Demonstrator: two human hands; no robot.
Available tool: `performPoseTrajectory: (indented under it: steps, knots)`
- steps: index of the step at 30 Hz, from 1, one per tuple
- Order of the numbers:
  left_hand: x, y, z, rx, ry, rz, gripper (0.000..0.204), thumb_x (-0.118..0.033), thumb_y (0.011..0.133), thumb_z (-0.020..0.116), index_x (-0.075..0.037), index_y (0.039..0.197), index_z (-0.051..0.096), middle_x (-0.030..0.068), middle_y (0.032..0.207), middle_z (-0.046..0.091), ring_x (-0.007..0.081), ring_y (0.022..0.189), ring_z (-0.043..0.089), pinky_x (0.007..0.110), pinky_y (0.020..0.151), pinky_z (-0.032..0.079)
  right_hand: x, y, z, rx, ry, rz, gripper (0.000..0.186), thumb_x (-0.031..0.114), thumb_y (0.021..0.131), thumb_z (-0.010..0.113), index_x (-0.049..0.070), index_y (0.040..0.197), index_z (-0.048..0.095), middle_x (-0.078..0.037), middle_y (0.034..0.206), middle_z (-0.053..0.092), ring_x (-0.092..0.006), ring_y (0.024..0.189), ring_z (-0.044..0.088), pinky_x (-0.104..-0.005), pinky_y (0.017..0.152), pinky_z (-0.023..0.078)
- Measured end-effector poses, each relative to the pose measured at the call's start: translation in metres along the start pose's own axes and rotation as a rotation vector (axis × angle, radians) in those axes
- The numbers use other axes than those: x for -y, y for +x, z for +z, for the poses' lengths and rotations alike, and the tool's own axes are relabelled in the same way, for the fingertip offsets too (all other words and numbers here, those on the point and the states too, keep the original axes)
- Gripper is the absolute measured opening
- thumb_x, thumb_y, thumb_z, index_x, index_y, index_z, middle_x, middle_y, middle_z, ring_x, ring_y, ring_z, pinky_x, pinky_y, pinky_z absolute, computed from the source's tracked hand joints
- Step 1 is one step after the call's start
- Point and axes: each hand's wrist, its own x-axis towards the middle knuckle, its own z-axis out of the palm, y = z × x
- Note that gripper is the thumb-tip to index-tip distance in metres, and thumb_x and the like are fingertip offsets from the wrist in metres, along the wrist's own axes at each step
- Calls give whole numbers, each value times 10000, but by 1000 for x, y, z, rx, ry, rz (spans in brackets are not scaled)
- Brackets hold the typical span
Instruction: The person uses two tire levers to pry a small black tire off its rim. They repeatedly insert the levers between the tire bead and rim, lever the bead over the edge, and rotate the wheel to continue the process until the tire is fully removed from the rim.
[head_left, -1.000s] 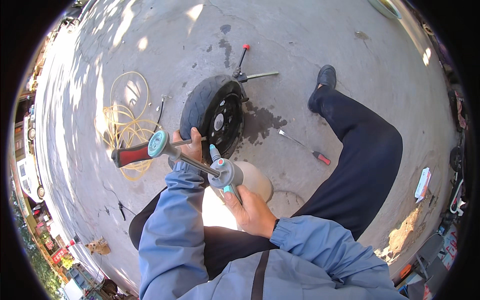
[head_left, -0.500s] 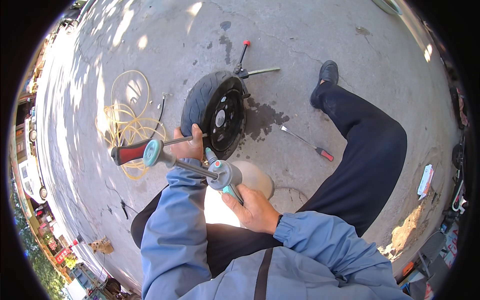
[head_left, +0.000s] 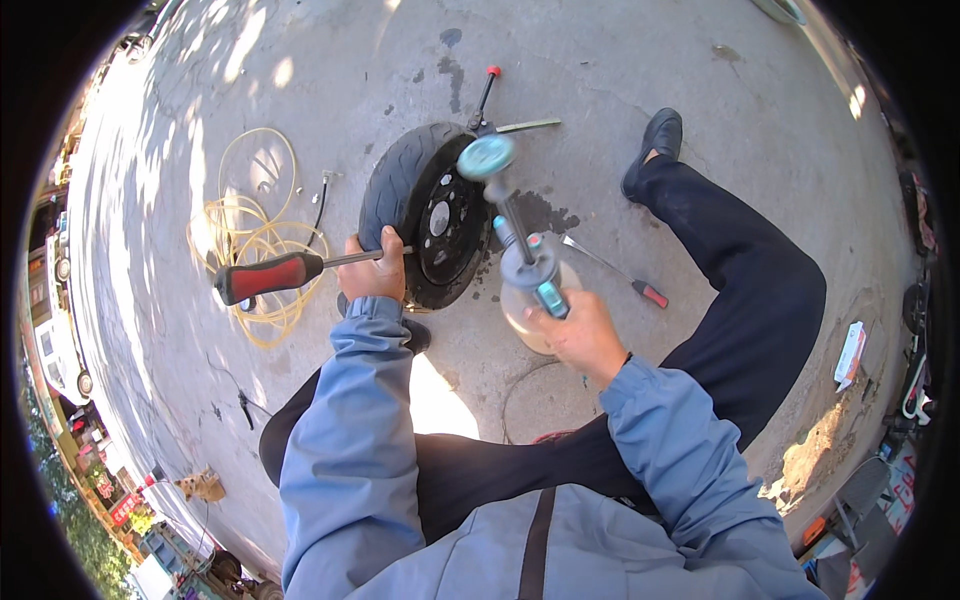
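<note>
A small black rubber tyre on a black metal wheel (head_left: pixel 428 225) stands on edge on the grey concrete floor (head_left: pixel 640 60), just above the middle of the frame. The left hand (head_left: pixel 375 270) is clenched around the steel shaft of a red-and-black-handled tyre lever (head_left: pixel 268 276), whose handle points to the left of the frame and whose tip sits at the tyre's near edge. The right hand (head_left: pixel 575 335) grasps a grey tool with a teal round head and a long shaft (head_left: pixel 515 225), lifted over the wheel's right side. A red-handled screwdriver (head_left: pixel 620 275) lies to the right, a coiled yellowish hose (head_left: pixel 250 240) to the left. To work well, I judge the lever should stay seated at the rim while the tool comes down squarely, the wheel kept steady.
</note>
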Motion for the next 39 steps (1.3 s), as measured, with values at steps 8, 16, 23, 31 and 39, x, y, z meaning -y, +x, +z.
performPoseTrajectory:
  steps: [8, 16, 23, 31, 39]
  knots:
    - [-4, 0, -7, -42, -70, 0, 674, -573, 866, 693, 52, 1119, 692, 346, 904, 714, 539, 902, 701, 564, 821, 551, 39, 67, -57, -252, 453, 64, 241, 224, 978, 748, -10, 975, 691, -50, 835, 680, -135, 723, 656, -306, 679, 525]
    - [-6, -2, -4, -18, -78, -23, 666, -574, 864, 689, 32, 1139, 683, 338, 919, 713, 533, 908, 703, 556, 824, 552, -27, 170, -81, -396, 201, -165, 354, 293, 868, 745, -40, 990, 737, -107, 849, 713, -197, 786, 636, -371, 772, 510]
    - [1, 0, -10, 34, -74, -59, 734, -602, 850, 685, 29, 1226, 669, 340, 952, 720, 529, 940, 706, 547, 842, 558, -48, 183, -79, -380, 126, -107, 338, 285, 916, 764, -26, 1043, 737, -121, 899, 737, -226, 832, 659, -381, 827, 520]
    - [-8, -2, -7, 42, -94, -73, 688, -595, 844, 694, 42, 1105, 679, 338, 928, 717, 524, 916, 707, 554, 822, 556, -50, 153, -95, -477, -465, -6, 527, 429, 915, 786, -70, 1077, 737, -257, 968, 765, -404, 929, 736, -430, 848, 555]
    - [-16, -2, -16, 33, -81, -120, 696, -603, 824, 706, 46, 1073, 691, 329, 886, 714, 517, 873, 711, 559, 793, 567, 55, 55, -62, 92, -270, -65, 745, 495, 930, 785, -148, 1282, 649, -285, 1119, 738, -335, 998, 744, -409, 864, 573]
